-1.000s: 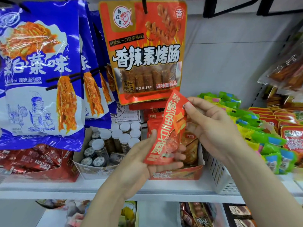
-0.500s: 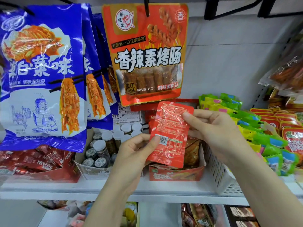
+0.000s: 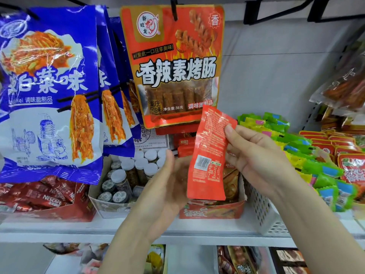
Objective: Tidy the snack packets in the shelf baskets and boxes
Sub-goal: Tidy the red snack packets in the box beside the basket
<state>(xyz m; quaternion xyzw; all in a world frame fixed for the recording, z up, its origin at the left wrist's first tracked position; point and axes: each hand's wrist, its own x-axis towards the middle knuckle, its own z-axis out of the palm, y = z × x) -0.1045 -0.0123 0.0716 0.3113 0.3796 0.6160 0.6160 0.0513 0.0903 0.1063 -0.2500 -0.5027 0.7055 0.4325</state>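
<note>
A small red snack packet [image 3: 209,155] stands upright in the air with its printed back and barcode towards me, above a red cardboard display box [image 3: 213,211] of similar packets. My right hand [image 3: 254,161] pinches the packet's upper right edge between thumb and fingers. Just left of the packet's lower half is my left hand [image 3: 167,184], palm up with relaxed fingers; whether it touches the packet I cannot tell.
Large blue bags [image 3: 49,91] and an orange-red bag [image 3: 175,66] hang above. On the shelf [image 3: 59,228] stand a Nescafe box [image 3: 43,196], a box of white-capped jars [image 3: 128,175], a white perforated basket [image 3: 262,212] with green packets [image 3: 316,167], and red packets [image 3: 351,165] far right.
The packet was turned from its front to its barcode back and raised upright. My left hand has let go of its lower edge and opened; my right hand keeps the top edge.
</note>
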